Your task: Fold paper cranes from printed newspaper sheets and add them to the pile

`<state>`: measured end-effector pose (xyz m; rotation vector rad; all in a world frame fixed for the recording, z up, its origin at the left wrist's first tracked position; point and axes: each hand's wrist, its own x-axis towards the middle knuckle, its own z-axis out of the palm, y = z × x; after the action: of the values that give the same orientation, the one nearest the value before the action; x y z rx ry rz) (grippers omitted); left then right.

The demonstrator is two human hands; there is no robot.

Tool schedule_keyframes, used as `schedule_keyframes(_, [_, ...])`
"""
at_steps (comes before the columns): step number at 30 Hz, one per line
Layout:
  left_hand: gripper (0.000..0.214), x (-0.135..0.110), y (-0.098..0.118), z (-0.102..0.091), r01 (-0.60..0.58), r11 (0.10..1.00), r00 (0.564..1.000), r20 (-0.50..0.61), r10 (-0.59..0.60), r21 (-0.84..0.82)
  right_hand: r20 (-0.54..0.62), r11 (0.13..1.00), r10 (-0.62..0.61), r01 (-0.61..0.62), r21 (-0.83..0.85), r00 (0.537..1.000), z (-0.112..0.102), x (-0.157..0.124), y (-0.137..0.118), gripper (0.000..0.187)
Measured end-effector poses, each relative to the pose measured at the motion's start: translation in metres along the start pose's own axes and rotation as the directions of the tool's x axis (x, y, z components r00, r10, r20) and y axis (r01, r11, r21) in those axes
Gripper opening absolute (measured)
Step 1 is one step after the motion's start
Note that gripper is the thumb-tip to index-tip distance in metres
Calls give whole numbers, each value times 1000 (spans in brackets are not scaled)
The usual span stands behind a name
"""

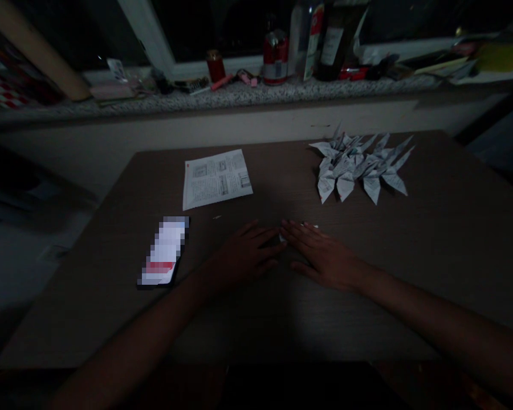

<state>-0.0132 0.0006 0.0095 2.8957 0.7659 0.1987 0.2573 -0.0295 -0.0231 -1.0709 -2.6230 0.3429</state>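
Under the fingers of my right hand (pixel 320 255) lies a small piece of folded white paper (pixel 283 237), mostly covered, with only bits of its edge showing. That hand is open, its fingers stretched flat over the paper. From the other side my left hand (pixel 250 250) rests on the table, open with spread fingers, its fingertips close to the paper's left end; I cannot tell if they touch it. Beyond my right hand stands a cluster of several folded paper cranes (pixel 359 165) made from printed paper. A flat printed sheet (pixel 216 179) lies beyond my left hand.
A phone with a lit, blurred screen (pixel 165 250) lies left of my left hand on the brown wooden table (pixel 248 319). Behind the table, a granite windowsill (pixel 166 105) holds a red can (pixel 276 60), a clear bottle (pixel 301 42), a small red jar (pixel 215 66) and other clutter. The room is dim.
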Motion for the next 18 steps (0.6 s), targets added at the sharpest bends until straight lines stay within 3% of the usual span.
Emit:
schedule_keyframes(10, [42,0,4,1,44,999,999,1,-44,-8,-15,999,30,-30,-31,999,-2,-6,10,73])
schedule_keyframes(18, [33,9,3,3,44,999,997,-68,-46,-29,-35,998,56,-57,-38,998,-7,-11,17,69])
